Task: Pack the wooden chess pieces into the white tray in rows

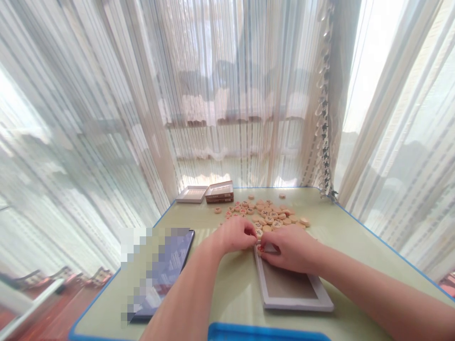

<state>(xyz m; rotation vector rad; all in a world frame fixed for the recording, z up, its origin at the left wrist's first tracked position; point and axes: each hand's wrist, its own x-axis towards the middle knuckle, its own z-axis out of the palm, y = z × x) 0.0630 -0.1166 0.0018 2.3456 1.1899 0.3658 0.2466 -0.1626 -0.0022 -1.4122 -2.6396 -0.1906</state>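
My right hand reaches over a shallow white-rimmed box tray with a brown inside. Its thumb and fingers pinch a round wooden Chinese chess piece with a red character, at the tray's left edge. Beside it my left hand is closed, thumb and fingertips together near the tray's far left corner. What it holds, if anything, is hidden. A black-marked piece lies just past its fingertips. Beyond both hands spreads a loose pile of pieces, some showing red or black characters, others blank.
At the left lies a tablet, partly pixelated. An open white box lid and stacked brown boxes stand at the back left. A blue object sits at the near edge of the green table. Sheer curtains hang behind.
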